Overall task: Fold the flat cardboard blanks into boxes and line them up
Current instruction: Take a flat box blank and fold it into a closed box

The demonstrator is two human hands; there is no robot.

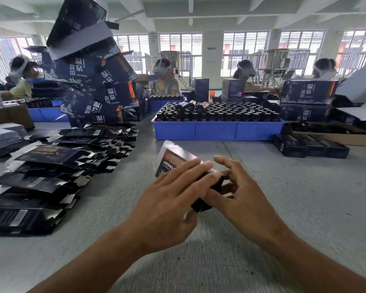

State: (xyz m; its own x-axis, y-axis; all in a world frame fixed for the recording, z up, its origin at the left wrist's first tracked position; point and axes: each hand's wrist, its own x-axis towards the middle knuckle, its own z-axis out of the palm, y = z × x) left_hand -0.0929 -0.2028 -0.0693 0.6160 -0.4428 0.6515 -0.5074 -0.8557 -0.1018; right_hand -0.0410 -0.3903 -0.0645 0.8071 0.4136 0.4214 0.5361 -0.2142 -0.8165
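A blue tray [217, 130] packed with dark bottles [224, 113] sits at twelve o'clock on the grey worktop [304, 197]. Beyond it, four seated people [164, 81] face windows [180, 47] at the back.

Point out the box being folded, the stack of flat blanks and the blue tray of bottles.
box being folded [173, 160]: head view, on its printed upper face.
stack of flat blanks [49, 157]: head view, on a top blank's dark face.
blue tray [216, 130]: head view, on its front wall.
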